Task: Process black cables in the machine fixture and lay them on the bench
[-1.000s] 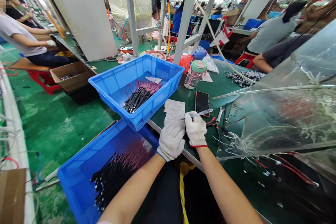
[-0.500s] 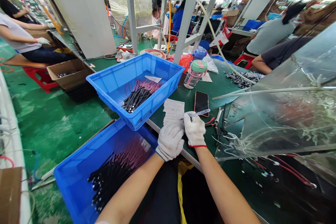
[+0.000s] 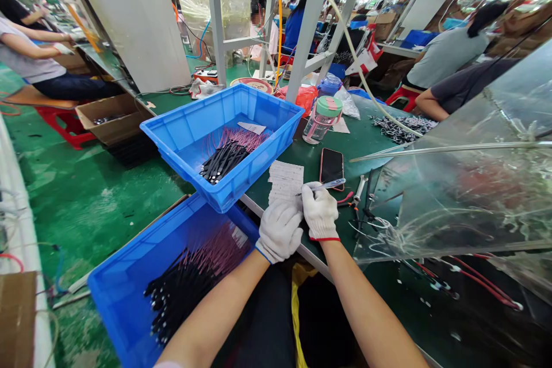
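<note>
A white knitted glove covers my right hand [image 3: 319, 210], whose fingers are pinched round a pen [image 3: 330, 184] with its tip at the paper. The handwritten sheet [image 3: 286, 180] lies on the green table, its lower part hidden by my gloves. Also gloved, my left hand [image 3: 280, 231] rests at the sheet's lower edge, over the table edge, with its fingers spread a little and nothing seen in it. Behind the pen lies a phone [image 3: 332, 168] with a dark screen. Pliers [image 3: 346, 198] and a wrench [image 3: 359, 191] are right of my right hand.
An upper blue bin [image 3: 222, 195] and a lower blue bin [image 3: 112, 299] hold black parts with pink wires. A bottle [image 3: 319, 121] stands behind the phone. Clear plastic sheeting [image 3: 466, 201] hangs at right, near a metal post [image 3: 311, 29]. Other people sit left and right.
Both my hands and the pen stay almost in place. At the far left, a seated person's gloved hand has moved up and left. The view has shifted very slightly.
</note>
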`<control>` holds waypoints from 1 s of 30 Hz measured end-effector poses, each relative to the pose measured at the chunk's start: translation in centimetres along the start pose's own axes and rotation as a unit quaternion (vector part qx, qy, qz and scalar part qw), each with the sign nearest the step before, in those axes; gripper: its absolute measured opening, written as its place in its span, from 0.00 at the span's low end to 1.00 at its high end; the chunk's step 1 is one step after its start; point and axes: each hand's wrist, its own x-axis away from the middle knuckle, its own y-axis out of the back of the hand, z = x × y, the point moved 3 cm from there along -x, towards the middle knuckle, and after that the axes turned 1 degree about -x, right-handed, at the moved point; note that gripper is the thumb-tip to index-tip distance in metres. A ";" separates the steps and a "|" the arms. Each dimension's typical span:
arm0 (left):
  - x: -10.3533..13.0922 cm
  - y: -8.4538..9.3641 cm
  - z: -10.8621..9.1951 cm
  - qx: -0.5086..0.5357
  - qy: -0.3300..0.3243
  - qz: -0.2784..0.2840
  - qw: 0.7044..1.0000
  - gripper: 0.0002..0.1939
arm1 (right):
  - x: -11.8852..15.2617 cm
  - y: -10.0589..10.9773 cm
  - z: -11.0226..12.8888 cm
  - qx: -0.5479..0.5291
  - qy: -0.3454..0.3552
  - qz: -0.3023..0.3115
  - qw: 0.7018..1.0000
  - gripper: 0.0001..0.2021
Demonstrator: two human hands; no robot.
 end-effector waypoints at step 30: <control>0.8 -0.9 0.6 0.014 0.013 0.025 1.000 0.19 | -0.1 0.0 -0.3 -0.006 -0.008 -0.028 1.000 0.19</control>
